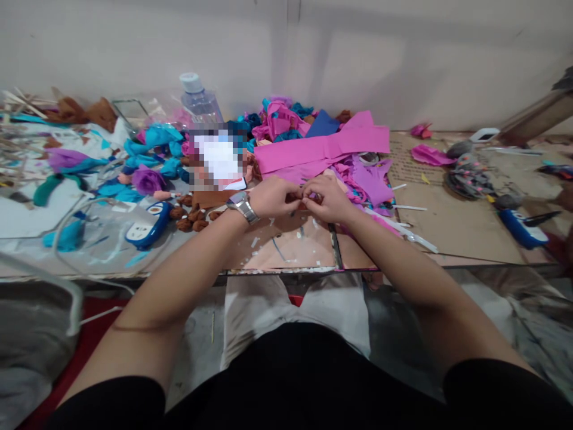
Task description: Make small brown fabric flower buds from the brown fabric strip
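Observation:
My left hand (pixel 276 197), with a metal watch on its wrist, meets my right hand (pixel 327 196) above the table's front part. Both have their fingertips pinched together. Whatever lies between them is small and mostly covered by the fingers, so its kind is not clear. Just behind the hands lie pink crepe paper strips (pixel 322 148). Purple paper pieces (pixel 369 182) are heaped beside my right hand. Brown crumpled balls (pixel 193 216) sit to the left of my left wrist.
A clear bottle (pixel 200 101) stands at the back. Blue-and-white devices (pixel 150 225) lie left and right. Blue and purple paper flowers (pixel 150 179) crowd the left side. White sticks (pixel 421 239) and a pincushion-like grey bundle (pixel 470 176) are on the right, over cardboard (pixel 430 209).

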Action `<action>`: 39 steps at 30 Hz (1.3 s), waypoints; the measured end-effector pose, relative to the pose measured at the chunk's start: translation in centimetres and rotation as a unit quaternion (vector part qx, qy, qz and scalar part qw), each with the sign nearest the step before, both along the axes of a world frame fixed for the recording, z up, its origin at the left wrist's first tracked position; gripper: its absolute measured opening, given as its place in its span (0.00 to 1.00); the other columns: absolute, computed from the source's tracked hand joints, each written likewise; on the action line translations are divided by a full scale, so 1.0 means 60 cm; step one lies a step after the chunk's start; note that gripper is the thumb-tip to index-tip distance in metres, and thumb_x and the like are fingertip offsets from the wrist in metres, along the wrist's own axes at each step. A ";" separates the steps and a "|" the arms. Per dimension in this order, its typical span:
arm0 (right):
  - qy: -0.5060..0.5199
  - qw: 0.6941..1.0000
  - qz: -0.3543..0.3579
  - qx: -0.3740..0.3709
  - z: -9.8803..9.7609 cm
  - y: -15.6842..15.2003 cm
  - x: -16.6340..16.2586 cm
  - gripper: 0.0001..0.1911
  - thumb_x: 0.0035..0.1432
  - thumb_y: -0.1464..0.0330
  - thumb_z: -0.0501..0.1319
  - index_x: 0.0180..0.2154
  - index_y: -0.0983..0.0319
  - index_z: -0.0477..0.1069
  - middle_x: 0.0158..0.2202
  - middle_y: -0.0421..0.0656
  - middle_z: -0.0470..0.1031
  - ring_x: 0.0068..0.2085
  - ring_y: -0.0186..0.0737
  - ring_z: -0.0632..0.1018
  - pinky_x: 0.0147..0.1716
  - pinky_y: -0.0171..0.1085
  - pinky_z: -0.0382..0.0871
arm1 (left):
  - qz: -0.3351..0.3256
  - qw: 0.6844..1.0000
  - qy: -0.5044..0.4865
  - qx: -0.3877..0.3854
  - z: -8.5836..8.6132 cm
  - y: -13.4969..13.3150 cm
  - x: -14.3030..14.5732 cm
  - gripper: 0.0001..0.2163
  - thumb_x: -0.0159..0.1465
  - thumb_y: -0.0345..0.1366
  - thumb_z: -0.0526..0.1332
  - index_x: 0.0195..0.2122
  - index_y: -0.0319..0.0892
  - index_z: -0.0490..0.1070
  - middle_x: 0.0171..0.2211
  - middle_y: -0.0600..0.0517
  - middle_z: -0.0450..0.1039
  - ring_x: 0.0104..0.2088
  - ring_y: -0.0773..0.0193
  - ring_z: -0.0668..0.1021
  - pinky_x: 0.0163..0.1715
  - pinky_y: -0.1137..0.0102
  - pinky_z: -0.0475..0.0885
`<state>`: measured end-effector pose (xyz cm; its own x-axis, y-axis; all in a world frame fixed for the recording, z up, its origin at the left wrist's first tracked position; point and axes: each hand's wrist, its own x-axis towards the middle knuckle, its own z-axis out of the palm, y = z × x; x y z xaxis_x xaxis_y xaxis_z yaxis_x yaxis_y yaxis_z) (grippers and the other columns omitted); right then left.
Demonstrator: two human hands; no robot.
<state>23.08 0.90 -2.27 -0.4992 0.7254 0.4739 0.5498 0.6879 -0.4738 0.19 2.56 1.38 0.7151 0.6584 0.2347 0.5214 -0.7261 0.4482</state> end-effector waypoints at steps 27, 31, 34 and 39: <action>-0.082 0.994 -0.054 0.038 0.006 -0.006 -0.010 0.13 0.71 0.61 0.61 0.45 0.57 0.83 0.45 0.49 0.87 0.52 0.57 0.78 0.61 0.60 0.55 | 0.016 0.998 0.051 -0.032 0.010 0.013 -0.011 0.15 0.68 0.42 0.59 0.34 0.40 0.84 0.28 0.48 0.82 0.27 0.62 0.75 0.31 0.67 0.63; -0.105 0.992 -0.062 0.039 0.008 -0.010 -0.009 0.11 0.69 0.63 0.63 0.42 0.58 0.84 0.42 0.47 0.87 0.50 0.56 0.79 0.60 0.58 0.53 | 0.019 0.996 0.077 -0.051 0.012 0.014 -0.012 0.15 0.69 0.42 0.60 0.34 0.40 0.84 0.29 0.48 0.82 0.27 0.64 0.75 0.31 0.68 0.63; -0.087 0.994 -0.058 0.045 0.012 -0.011 -0.009 0.11 0.69 0.61 0.63 0.43 0.57 0.84 0.43 0.46 0.88 0.49 0.55 0.79 0.59 0.56 0.53 | 0.019 0.995 0.080 -0.060 0.012 0.015 -0.013 0.16 0.69 0.42 0.60 0.35 0.40 0.85 0.29 0.48 0.82 0.27 0.64 0.75 0.31 0.69 0.63; -0.100 0.993 -0.058 0.037 0.016 -0.012 -0.012 0.11 0.69 0.63 0.62 0.40 0.58 0.83 0.40 0.46 0.87 0.48 0.54 0.79 0.57 0.55 0.53 | 0.006 0.993 0.072 -0.095 0.011 0.015 -0.013 0.15 0.68 0.43 0.61 0.38 0.40 0.86 0.29 0.48 0.83 0.27 0.64 0.76 0.30 0.70 0.64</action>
<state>22.35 0.19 -1.30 -0.5040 0.7497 0.4288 0.7047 0.6440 -0.2977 -0.58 3.45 2.07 0.7247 0.6891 0.0006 0.5980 -0.6294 0.4964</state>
